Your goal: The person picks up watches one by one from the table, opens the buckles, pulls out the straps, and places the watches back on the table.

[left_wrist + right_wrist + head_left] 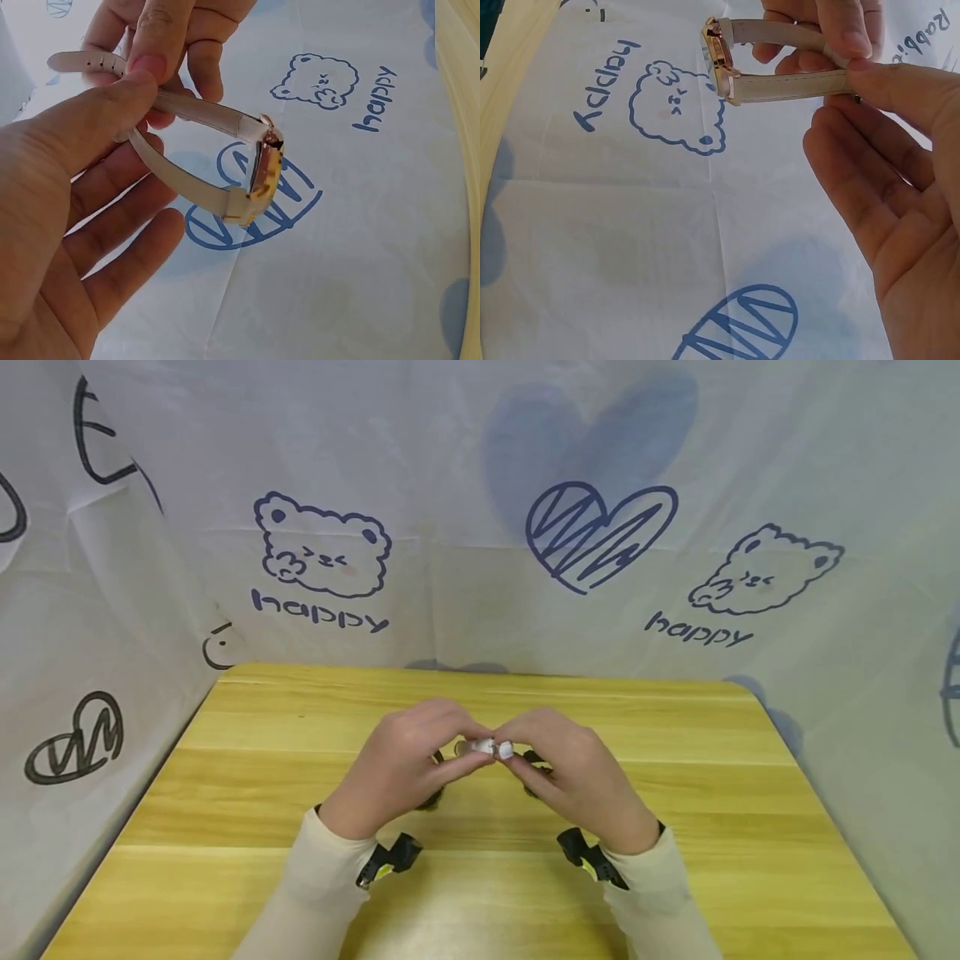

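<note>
White cloth [450, 452] printed with bears, hearts and the word "happy" fills the upper part of the head view, behind a wood-grain table [225, 852] that spreads across the lower part. Near the centre of the frame, a gold-toned wristwatch [483, 747] is held between the two hands, its pale strap [184, 180] bent into a loop. Left hand [412, 764] and right hand [581, 768] both pinch the strap near its ends, thumbs nearly meeting; so narrow a band probably calls for fingertips rather than a full grip. Held there, the watch case [266, 176] stays free of both palms: right of the left fingertips in the left wrist view, left of the right ones in the right wrist view. One punched strap end [82, 62] sticks out at upper left in the left wrist view. Fingers mostly hide the buckle area, so whether it is fastened cannot be told.
</note>
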### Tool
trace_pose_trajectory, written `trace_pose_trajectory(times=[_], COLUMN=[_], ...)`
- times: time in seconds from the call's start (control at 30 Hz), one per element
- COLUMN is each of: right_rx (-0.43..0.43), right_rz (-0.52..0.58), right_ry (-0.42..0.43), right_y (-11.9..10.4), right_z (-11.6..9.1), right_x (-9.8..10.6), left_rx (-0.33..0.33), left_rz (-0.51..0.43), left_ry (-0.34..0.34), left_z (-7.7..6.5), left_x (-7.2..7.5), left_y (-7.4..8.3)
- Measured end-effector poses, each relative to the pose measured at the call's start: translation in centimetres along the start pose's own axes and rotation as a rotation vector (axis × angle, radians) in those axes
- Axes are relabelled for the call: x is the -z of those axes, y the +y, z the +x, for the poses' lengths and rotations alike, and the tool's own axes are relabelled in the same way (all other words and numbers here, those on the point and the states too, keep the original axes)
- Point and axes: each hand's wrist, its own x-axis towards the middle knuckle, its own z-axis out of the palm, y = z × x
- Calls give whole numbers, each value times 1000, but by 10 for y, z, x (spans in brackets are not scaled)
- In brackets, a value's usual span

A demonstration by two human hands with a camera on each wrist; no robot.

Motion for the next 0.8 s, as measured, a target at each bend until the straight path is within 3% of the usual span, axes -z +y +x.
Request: trace_pose_trajectory(times=[0.33, 0.5, 0.8], right_rx=[38, 70, 46], right_rz=[121, 169, 60], right_ry=[136, 190, 141], right_y=[2, 3, 3], right_z=[1, 2, 0], right_x=[-6, -8, -8], left_rx=[-11, -9, 17], left_rz=[-72, -82, -28], left_ry=[69, 73, 36], left_z=[-1, -1, -1], left_x=[1, 0, 0], left_y=[-4, -3, 0])
